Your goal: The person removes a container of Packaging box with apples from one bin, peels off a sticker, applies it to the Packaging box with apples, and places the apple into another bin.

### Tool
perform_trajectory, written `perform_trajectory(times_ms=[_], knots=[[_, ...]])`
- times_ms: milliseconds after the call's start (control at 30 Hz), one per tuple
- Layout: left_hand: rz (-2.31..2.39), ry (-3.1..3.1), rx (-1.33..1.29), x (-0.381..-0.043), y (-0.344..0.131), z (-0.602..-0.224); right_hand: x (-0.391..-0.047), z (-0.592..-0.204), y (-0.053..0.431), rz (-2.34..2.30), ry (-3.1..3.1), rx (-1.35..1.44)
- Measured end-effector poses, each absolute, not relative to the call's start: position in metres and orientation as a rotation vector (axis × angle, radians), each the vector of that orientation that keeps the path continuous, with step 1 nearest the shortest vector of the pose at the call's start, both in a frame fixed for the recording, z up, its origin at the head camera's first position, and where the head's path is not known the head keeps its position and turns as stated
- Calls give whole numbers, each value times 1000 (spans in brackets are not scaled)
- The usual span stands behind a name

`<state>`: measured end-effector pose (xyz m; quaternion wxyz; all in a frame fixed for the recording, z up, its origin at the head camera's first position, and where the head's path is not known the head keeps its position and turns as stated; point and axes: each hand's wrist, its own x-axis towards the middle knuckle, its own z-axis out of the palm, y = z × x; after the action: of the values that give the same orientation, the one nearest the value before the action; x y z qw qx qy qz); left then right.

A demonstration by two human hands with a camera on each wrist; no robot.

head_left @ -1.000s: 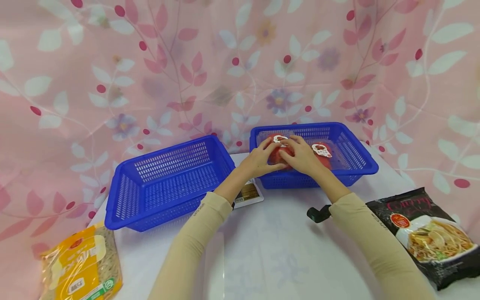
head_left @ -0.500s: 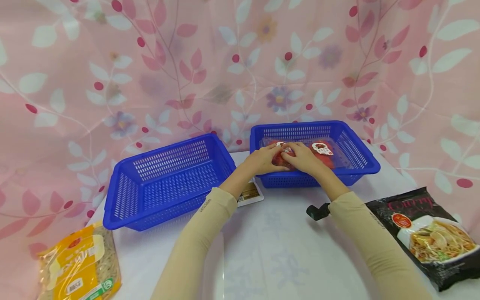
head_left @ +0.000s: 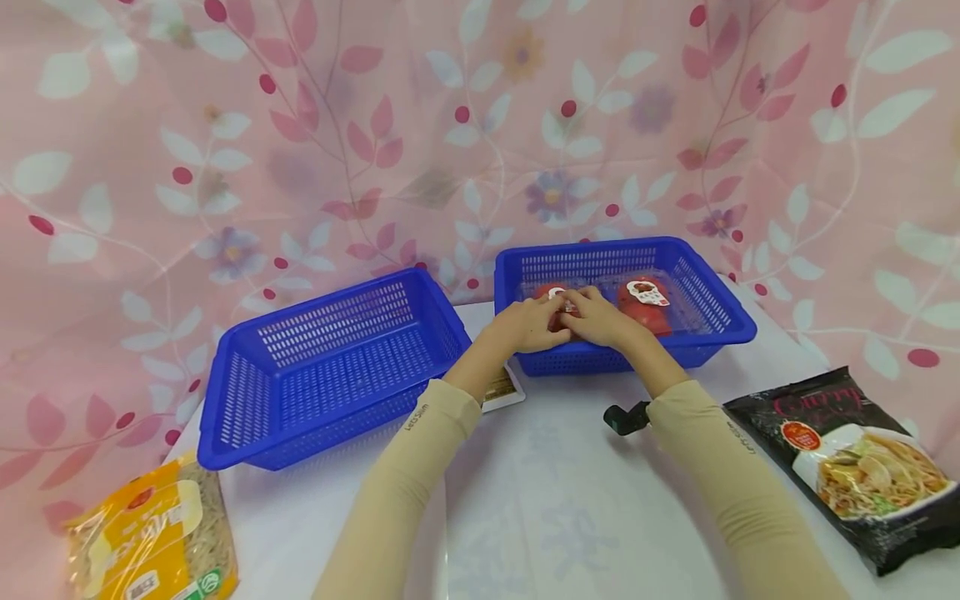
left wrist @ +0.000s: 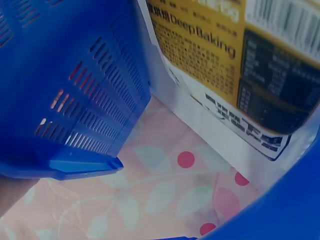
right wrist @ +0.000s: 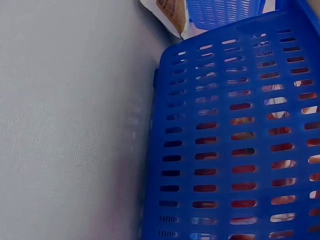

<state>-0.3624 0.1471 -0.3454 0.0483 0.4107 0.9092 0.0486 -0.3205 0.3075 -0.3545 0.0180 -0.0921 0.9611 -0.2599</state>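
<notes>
Both my hands reach over the front rim of the right blue basket (head_left: 686,354). My left hand (head_left: 527,325) and right hand (head_left: 598,318) hold a clear pack of red tomatoes (head_left: 553,292) between them, fingers curled over its top and fingertips close together. Most of that pack is hidden under the hands. To its right, in the same basket, lies a second pack of tomatoes (head_left: 647,315) with a white label. In the left wrist view, a bit of my hand (left wrist: 12,192) shows at the basket's rim. The right wrist view has only the basket's slotted wall (right wrist: 225,145), red showing through.
Another blue basket (head_left: 352,367) stands at the left with nothing in it. A gold-and-white packet labelled Deep Baking (left wrist: 200,50) lies between the baskets. A yellow bag (head_left: 153,529) sits front left, a black noodle bag (head_left: 840,467) at the right. A pink floral curtain hangs behind.
My hands and the left tomato pack have sunk lower into the right basket. The second pack beside it has shifted slightly. The head view has turned a little.
</notes>
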Motion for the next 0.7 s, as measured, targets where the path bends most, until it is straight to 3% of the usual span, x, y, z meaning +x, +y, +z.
perform_trajectory(times_ms=[367,600,700], knots=[[158,2781,1262,-352,138,-347,-323,-354,300,-645,3128,-307],[224,2719,1237,-340,106,-337,-308,-366,286,-941,3473,-890],[220,2760,1178,-333,88,-332,-297,-369,280,-954,3517,-1010]])
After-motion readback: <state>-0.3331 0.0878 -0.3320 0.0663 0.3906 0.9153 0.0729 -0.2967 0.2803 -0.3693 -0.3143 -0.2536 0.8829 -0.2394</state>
